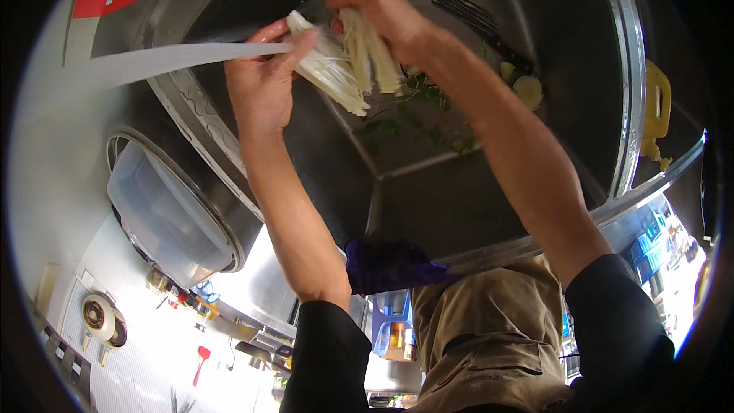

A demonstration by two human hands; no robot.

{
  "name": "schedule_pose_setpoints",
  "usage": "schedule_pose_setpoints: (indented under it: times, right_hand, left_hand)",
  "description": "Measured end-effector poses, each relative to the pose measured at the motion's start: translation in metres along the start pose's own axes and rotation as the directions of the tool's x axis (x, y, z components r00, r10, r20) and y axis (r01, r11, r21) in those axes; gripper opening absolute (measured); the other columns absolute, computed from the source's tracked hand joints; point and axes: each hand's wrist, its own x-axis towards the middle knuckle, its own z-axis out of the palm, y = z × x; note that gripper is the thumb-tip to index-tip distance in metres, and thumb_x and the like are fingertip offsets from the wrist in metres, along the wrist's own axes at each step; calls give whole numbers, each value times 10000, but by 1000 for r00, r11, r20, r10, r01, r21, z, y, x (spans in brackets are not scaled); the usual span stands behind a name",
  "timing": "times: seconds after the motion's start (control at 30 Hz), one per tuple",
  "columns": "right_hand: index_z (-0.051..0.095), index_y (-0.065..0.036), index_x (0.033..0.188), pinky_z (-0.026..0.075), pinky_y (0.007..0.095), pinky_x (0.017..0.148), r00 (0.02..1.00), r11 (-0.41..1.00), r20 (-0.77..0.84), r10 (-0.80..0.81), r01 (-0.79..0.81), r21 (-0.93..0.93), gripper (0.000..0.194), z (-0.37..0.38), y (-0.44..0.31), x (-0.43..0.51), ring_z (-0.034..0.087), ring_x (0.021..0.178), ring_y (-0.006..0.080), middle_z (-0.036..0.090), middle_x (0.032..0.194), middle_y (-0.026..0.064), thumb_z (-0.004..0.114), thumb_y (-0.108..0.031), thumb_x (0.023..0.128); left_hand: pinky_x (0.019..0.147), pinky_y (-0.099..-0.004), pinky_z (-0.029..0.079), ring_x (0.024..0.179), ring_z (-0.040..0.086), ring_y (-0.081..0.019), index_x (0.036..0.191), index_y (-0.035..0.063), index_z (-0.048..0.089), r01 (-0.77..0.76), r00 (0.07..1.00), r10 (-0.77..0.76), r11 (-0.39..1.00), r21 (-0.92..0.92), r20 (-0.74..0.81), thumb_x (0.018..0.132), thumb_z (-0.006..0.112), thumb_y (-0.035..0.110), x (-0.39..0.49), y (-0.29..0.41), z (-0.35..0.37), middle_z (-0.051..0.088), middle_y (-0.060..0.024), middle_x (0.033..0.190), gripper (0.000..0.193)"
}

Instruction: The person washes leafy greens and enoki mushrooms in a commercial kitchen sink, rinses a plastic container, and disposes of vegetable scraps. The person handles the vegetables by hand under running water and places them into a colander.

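My left hand [266, 71] grips a bundle of pale, stringy vegetable strips [332, 69], its thumb across the upper end. Beside it, my right hand [373, 17] is closed round a second pale bundle [367, 54] that hangs downward from the fingers. Both hands are over a deep metal sink [424, 201]. Green leafy scraps [424, 120] lie on the sink floor below them, and a round pale vegetable piece [527, 92] lies to the right. I cannot tell the exact kind of vegetable. A white streak, perhaps running water [195, 57], reaches the left hand from the left.
A slotted black utensil [464, 6] with a dark handle lies in the sink. A yellow plastic jug [656, 103] stands beyond the right rim. At left are a translucent plastic tub [166, 206] and a wet sink ledge [195, 109]. Purple cloth [390, 267] hangs at the near edge.
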Motion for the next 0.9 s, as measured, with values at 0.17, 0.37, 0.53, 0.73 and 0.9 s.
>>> schedule_pose_setpoints:
  times: [0.17, 0.37, 0.53, 0.73, 0.9]
  right_hand:
    - [673, -38, 1038, 557, 339, 679, 998, 965, 41, -40, 28, 259, 328, 20, 22, 15, 661, 752, 152, 678, 887, 44, 624, -353, 961]
    - [721, -44, 1018, 552, 324, 757, 925, 960, 266, -271, 279, 10, 314, 11, 18, 23, 679, 851, 153, 717, 944, 54, 813, -276, 826]
    - [702, 9, 924, 541, 368, 612, 952, 995, 297, -82, 97, -38, 180, -1, -21, 20, 655, 682, 195, 692, 823, 77, 793, -51, 781]
    - [692, 3, 764, 503, 353, 616, 950, 744, 222, -221, 312, -591, 79, 11, -49, 24, 630, 684, 184, 665, 747, 62, 754, -37, 792]
    - [675, -14, 810, 500, 327, 653, 958, 812, 110, -264, 283, -511, 67, -30, -72, -1, 624, 721, 147, 660, 761, 43, 736, -39, 822]
  left_hand:
    - [816, -258, 507, 862, 633, -121, 1082, -73, 680, -128, 975, 156, 975, 180, -155, 816, 807, 105, 10, -10, 21, 703, -80, 967, 344]
    - [877, -322, 528, 974, 658, -193, 1085, -1, 680, -248, 934, 334, 864, 437, -130, 910, 741, 144, 39, -18, 20, 710, -113, 1077, 236]
    - [833, -340, 528, 944, 643, -196, 1095, 4, 656, -259, 963, 228, 932, -253, -147, 927, 726, 183, 60, -38, 7, 701, -97, 1022, 255]
    - [952, -449, 483, 1060, 605, -333, 1244, 37, 588, -58, 983, 150, 789, 612, -101, 879, 706, 291, 73, -201, -22, 673, -170, 1111, 460]
    - [914, -510, 441, 1077, 552, -389, 1070, 93, 711, -113, 955, 290, 532, 839, -55, 832, 737, 439, 51, -233, 37, 698, -167, 932, 421]
